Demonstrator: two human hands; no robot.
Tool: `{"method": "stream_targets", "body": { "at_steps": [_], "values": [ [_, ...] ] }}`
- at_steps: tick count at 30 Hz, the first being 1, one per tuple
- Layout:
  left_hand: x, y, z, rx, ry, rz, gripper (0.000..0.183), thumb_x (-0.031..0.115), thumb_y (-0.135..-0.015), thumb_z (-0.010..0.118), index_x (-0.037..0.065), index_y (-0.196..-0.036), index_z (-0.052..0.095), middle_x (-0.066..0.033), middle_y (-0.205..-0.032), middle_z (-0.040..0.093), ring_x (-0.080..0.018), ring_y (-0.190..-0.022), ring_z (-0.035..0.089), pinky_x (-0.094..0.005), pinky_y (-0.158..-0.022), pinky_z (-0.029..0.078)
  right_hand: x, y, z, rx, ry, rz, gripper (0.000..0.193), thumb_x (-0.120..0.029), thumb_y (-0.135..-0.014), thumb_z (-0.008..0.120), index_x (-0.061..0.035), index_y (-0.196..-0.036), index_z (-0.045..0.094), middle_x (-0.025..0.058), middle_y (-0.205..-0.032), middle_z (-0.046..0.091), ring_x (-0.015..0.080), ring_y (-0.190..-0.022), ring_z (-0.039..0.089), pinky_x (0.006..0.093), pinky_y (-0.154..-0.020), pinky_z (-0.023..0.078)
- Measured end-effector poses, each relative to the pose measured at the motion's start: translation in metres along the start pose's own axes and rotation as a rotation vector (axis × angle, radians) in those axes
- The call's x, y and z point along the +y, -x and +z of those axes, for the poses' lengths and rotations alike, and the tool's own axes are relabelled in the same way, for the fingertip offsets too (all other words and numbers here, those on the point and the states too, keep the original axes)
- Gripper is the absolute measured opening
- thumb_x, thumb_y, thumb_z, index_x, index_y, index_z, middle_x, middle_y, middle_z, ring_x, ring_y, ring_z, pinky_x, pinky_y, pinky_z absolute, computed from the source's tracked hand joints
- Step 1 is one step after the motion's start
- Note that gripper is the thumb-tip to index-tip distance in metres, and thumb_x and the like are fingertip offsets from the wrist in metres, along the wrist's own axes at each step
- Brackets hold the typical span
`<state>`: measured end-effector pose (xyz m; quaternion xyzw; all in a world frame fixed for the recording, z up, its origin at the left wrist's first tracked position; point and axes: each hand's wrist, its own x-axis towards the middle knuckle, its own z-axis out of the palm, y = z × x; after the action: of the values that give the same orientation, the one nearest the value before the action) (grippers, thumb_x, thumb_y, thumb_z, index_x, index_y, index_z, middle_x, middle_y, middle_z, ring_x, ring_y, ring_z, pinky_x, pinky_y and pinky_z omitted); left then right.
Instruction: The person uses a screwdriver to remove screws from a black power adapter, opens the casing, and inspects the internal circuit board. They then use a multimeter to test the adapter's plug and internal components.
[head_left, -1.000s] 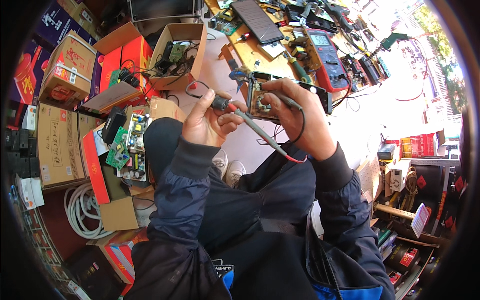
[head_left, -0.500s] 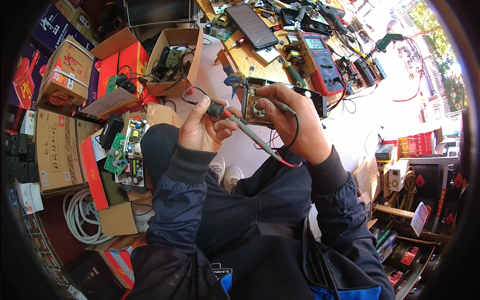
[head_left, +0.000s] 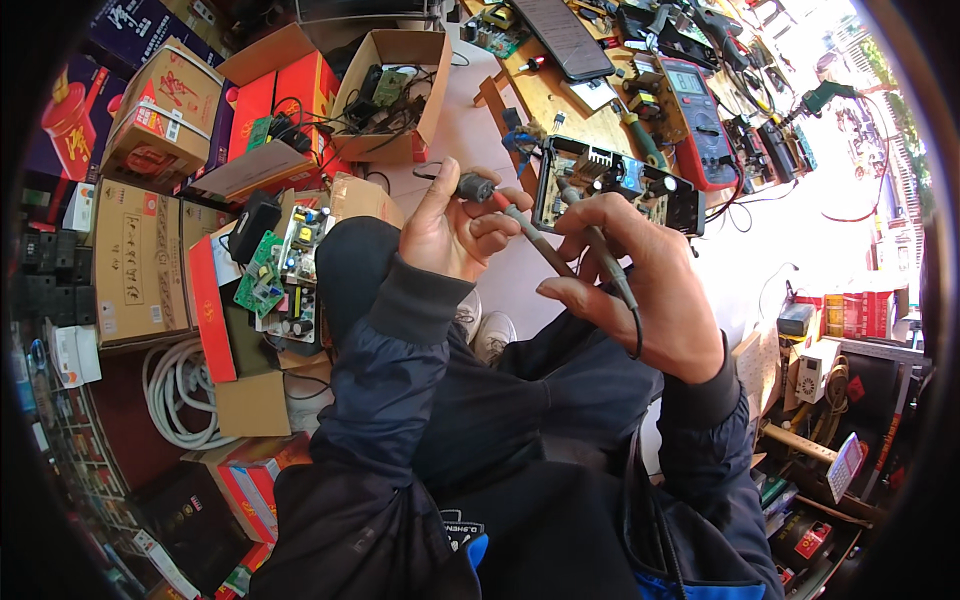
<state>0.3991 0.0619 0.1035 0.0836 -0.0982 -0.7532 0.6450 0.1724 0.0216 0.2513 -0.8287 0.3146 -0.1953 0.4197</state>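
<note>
Both forearms rise from the lap: the left hand [head_left: 455, 235] is curled shut around a red test probe [head_left: 525, 232], and the right hand [head_left: 645, 290] pinches a black test probe [head_left: 608, 262], both tips apparently aimed toward the circuit board [head_left: 610, 185] at the table [head_left: 545, 95] edge. The wooden table is crowded with a red multimeter [head_left: 695, 125] and tools. Cardboard boxes [head_left: 385, 95] hem in the left side, leaving only a narrow strip of pale floor [head_left: 460, 130].

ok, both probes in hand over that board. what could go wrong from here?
1. Both hands are busy: the left hand holds the red probe, the right hand the black probe. Nothing steadies the circuit board, so it may shift.
2. The probe shafts cross close together; tips might slip and bridge contacts.
3. The black lead loops by the right wrist and could snag.
</note>
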Motion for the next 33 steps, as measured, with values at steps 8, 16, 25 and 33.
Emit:
{"method": "stream_targets", "body": {
  "at_steps": [8, 16, 25, 33],
  "values": [
    [0.006, 0.002, 0.002, 0.191, 0.067, 0.076, 0.059, 0.060, -0.108, 0.046, 0.005, -0.114, 0.066, -0.0172, -0.115, 0.074, -0.0173, -0.072, 0.068, -0.0240, -0.057, 0.053, -0.004, 0.008, -0.002, 0.012, -0.082, 0.131, 0.035, 0.001, -0.083, 0.077, -0.0015, -0.113, 0.060, 0.0048, -0.088, 0.065, 0.0099, -0.078, 0.063, 0.0263, -0.071, 0.050],
    [0.011, 0.002, 0.004, 0.071, 0.334, 0.135, 0.054, 0.051, -0.107, 0.056, -0.002, -0.111, 0.065, -0.0041, -0.079, 0.053, -0.0119, -0.061, 0.051, -0.0219, -0.049, 0.043, -0.005, 0.016, 0.003, 0.145, -0.219, 0.096, 0.031, 0.000, -0.080, 0.075, -0.0033, -0.109, 0.064, 0.0049, -0.082, 0.065, 0.0121, -0.069, 0.062, 0.0267, -0.065, 0.049],
    [0.013, 0.005, 0.007, 0.001, 0.496, 0.128, 0.046, 0.039, -0.110, 0.056, -0.006, -0.114, 0.064, -0.0060, -0.080, 0.052, -0.0122, -0.059, 0.049, -0.0224, -0.047, 0.041, -0.005, 0.015, 0.007, 0.137, -0.198, 0.071, 0.032, 0.002, -0.079, 0.076, -0.0036, -0.109, 0.065, 0.0045, -0.081, 0.065, 0.0115, -0.066, 0.059, 0.0263, -0.062, 0.047],
    [0.014, 0.006, 0.008, 0.002, 0.495, 0.101, 0.045, 0.037, -0.111, 0.052, -0.006, -0.113, 0.064, -0.0068, -0.082, 0.053, -0.0128, -0.060, 0.050, -0.0237, -0.047, 0.042, -0.004, 0.013, 0.010, 0.132, -0.187, 0.047, 0.032, 0.003, -0.079, 0.077, -0.0032, -0.108, 0.066, 0.0040, -0.080, 0.065, 0.0114, -0.065, 0.057, 0.0257, -0.061, 0.047]
  ]
}}
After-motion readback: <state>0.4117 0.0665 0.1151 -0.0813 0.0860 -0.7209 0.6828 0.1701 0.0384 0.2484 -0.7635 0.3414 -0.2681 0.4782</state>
